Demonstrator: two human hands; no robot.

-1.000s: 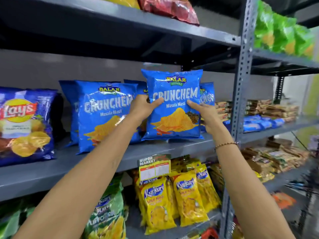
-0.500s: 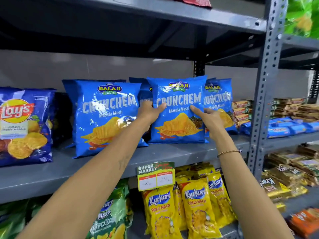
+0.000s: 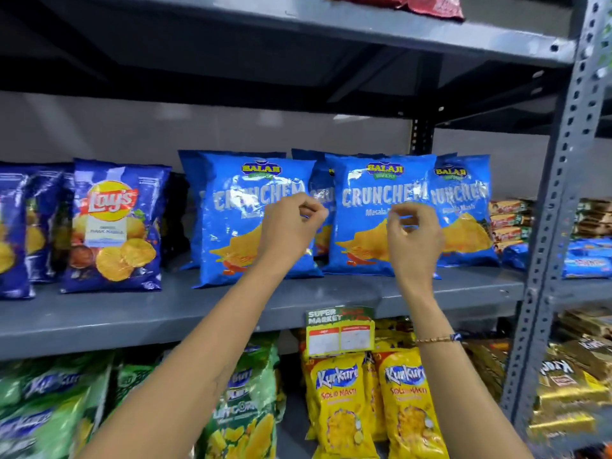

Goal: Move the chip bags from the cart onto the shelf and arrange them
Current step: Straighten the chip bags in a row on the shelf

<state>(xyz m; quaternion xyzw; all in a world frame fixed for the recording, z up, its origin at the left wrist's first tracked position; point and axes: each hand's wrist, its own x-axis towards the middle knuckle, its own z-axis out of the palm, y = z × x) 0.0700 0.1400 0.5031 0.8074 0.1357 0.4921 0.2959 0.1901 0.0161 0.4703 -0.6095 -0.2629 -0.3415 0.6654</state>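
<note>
We see left hand [image 3: 291,230], right hand [image 3: 414,240] half-curled, empty, before upright middle chip bag [image 3: 371,200] on shelf [image 3: 132,313].

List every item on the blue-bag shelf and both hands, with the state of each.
Left hand: fingers curled, holding nothing.
Right hand: fingers curled, holding nothing.
Middle Crunchem bag: upright on the shelf, released.
Left Crunchem bag: upright, leaning slightly.
Right Crunchem bag: upright, partly behind the middle one.
Lay's bag: upright, facing out.
Price tag: hanging from the shelf edge.
</note>
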